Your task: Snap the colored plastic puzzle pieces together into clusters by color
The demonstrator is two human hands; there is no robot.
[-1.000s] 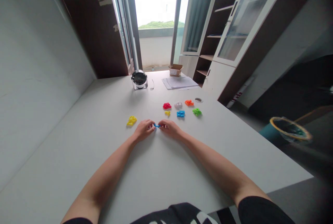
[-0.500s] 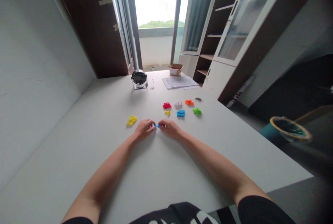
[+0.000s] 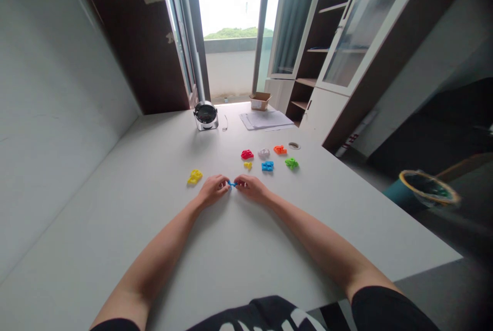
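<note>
Between my two hands is a small blue plastic piece point(image 3: 232, 184), its exact shape too small to make out. My left hand point(image 3: 214, 189) pinches its left end, and my right hand point(image 3: 248, 187) pinches the right end. Left of my left hand lies a yellow plastic piece point(image 3: 194, 176). Beyond my right hand sit a small yellow piece point(image 3: 247, 165), a blue piece point(image 3: 267, 166), a red piece point(image 3: 247, 154), a whitish piece point(image 3: 264, 153), an orange piece point(image 3: 280, 150) and a green piece point(image 3: 291, 163).
All this is on a white table point(image 3: 239, 249). Toward its far edge stand a round silver-and-black device point(image 3: 206, 114), papers point(image 3: 267, 120) and an open cardboard box point(image 3: 260, 101). A cable hole point(image 3: 294, 145) lies at the right. A lined bin point(image 3: 427, 187) stands beyond the right edge.
Both hands keep their pinch on the blue piece with hardly any movement. The whole view has shifted very slightly.
</note>
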